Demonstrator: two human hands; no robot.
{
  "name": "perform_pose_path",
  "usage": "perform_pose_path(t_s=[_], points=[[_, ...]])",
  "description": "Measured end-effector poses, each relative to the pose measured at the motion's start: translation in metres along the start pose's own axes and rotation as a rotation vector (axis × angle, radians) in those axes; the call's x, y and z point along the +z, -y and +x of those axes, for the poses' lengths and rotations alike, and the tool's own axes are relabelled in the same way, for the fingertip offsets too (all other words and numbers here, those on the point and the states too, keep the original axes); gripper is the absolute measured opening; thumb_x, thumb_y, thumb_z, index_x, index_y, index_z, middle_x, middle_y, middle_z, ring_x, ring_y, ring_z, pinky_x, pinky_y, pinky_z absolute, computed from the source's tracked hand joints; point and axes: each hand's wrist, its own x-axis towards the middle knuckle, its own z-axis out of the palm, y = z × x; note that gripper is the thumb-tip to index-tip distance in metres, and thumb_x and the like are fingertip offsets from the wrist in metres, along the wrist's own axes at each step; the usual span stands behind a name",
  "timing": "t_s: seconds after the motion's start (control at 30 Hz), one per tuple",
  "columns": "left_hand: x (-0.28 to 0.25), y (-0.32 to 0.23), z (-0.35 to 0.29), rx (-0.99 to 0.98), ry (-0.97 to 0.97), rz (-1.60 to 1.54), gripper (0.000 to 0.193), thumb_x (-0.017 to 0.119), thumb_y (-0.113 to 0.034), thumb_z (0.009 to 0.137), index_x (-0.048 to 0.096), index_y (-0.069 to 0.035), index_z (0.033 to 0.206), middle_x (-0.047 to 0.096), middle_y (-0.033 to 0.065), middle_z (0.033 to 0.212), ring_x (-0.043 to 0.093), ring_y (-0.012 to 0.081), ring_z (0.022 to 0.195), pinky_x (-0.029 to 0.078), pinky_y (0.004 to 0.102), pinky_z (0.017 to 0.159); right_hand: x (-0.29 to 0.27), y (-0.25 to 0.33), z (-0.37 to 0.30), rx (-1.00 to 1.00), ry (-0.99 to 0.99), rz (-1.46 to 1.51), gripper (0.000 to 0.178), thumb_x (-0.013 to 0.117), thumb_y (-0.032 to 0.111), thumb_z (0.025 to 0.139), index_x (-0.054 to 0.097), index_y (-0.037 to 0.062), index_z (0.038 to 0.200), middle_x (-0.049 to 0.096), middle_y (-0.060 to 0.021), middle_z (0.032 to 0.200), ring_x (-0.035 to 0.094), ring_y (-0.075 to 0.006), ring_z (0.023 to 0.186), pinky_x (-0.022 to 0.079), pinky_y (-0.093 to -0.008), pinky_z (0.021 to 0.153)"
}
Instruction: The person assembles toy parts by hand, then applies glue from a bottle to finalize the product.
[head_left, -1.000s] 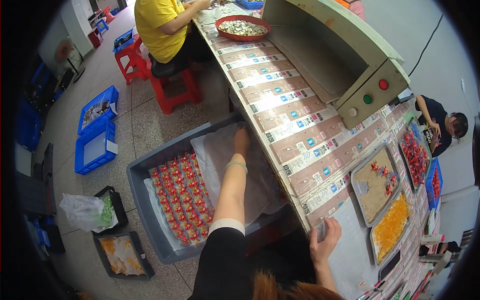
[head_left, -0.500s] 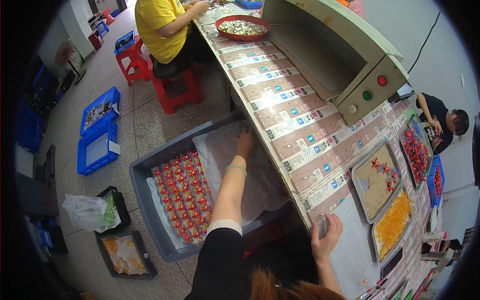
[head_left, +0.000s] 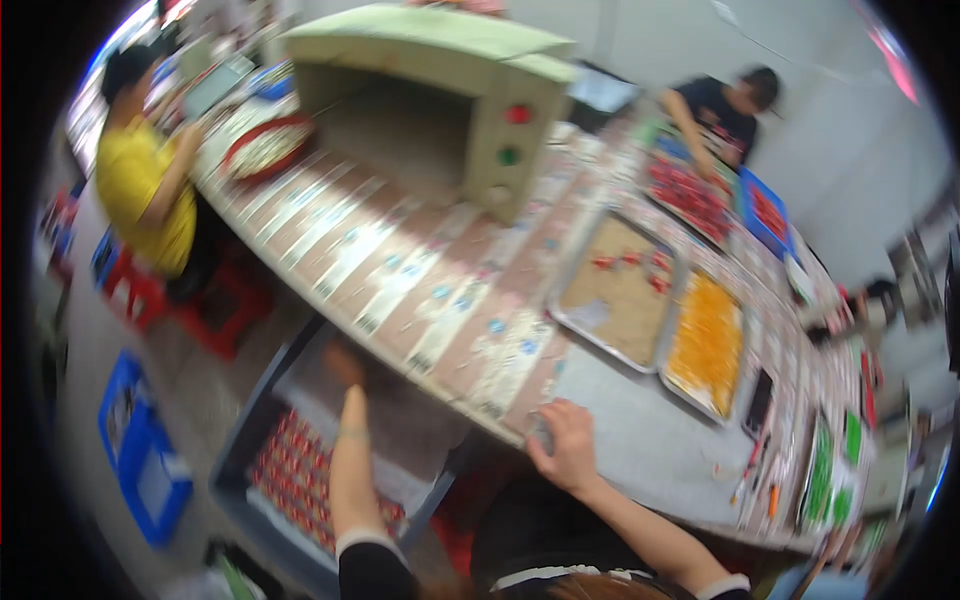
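Long worktable [head_left: 640, 440] papered with printed strips, pale green machine housing [head_left: 440, 110] on top, metal trays [head_left: 620, 290] to the right. Left hand [head_left: 343, 365] reaching down into grey crate [head_left: 250, 440] under the edge, over white liner sheet [head_left: 410, 425] beside red packets [head_left: 290, 470]; grip too blurred to tell. Right hand [head_left: 568, 445] spread flat on table edge, holding nothing. Sheet probably light, limp, slippery; best pinched at a corner

2 bare forearms were seen, each ending in a black sleeve edged with a white cuff near the elbow. A thin bracelet was worn on the wrist of the left hand [head_left: 343, 366]. No glove or ring could be made out on the right hand [head_left: 567, 446].
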Motion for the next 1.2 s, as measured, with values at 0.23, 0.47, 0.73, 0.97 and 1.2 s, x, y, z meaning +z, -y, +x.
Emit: perform_pose_path(t_s=[0.23, 0.47, 0.73, 0.97, 1.2], points=[[-0.055, -0.118, 0.006, 0.002, -0.486, -0.096, 0.032, 0.039, 0.008, 0.072, 0.053, 0.0, 0.1, 0.048, 0.016, 0.1, 0.048, 0.0242, 0.085, 0.041, 0.0311, 0.075, -0.016, -0.022, -0.008, 0.033, -0.077, 0.029, 0.034, 0.062, 0.019, 0.066, 0.051, 0.0055, 0.095, 0.051, -0.0092, 0.096, 0.046, -0.0246, 0.098, 0.033, -0.038, 0.083], [-0.098, -0.279, -0.004, 0.302, -0.247, -0.448, 0.029, 0.036, 0.01, 0.078, 0.045, 0.001, 0.105, 0.041, 0.0125, 0.105, 0.044, 0.0204, 0.087, 0.038, 0.0309, 0.078, -0.019, -0.025, -0.023, 0.035, -0.129, 0.284, 0.024, 0.058, 0.013, 0.071, 0.054, 0.0039, 0.092, 0.055, -0.0104, 0.084, 0.052, -0.0266, 0.084, 0.039, -0.0349, 0.076], [-0.048, -0.431, -0.054, 0.494, 0.476, -0.751, 0.016, 0.043, 0.003, 0.079, 0.053, 0.0, 0.091, 0.053, 0.0062, 0.083, 0.049, 0.0141, 0.073, 0.04, 0.0249, 0.067, -0.021, -0.025, -0.032, 0.098, -0.289, 0.439, 0.022, 0.056, 0.008, 0.072, 0.053, 0.0024, 0.093, 0.055, -0.0119, 0.081, 0.054, -0.0267, 0.07, 0.043, -0.0344, 0.066], [0.05, -0.505, -0.098, 0.544, 0.967, -0.532, 0.018, 0.05, -0.01, 0.08, 0.054, 0.001, 0.094, 0.054, 0.0121, 0.089, 0.054, 0.0182, 0.077, 0.042, 0.0274, 0.066, -0.035, -0.033, -0.033, 0.38, -0.202, 0.795, 0.022, 0.054, 0.008, 0.074, 0.051, 0.0021, 0.096, 0.054, -0.0123, 0.085, 0.056, -0.0236, 0.073, 0.045, -0.0318, 0.067], [0.105, -0.532, -0.121, 0.785, 0.583, -0.117, 0.024, 0.054, -0.019, 0.077, 0.054, -0.002, 0.095, 0.052, 0.0154, 0.097, 0.051, 0.0314, 0.086, 0.043, 0.0377, 0.07, -0.085, -0.041, -0.053, 0.327, -0.303, 0.698, 0.021, 0.055, 0.006, 0.075, 0.053, 0.0015, 0.095, 0.056, -0.0116, 0.084, 0.057, -0.0211, 0.075, 0.045, -0.0292, 0.068]])
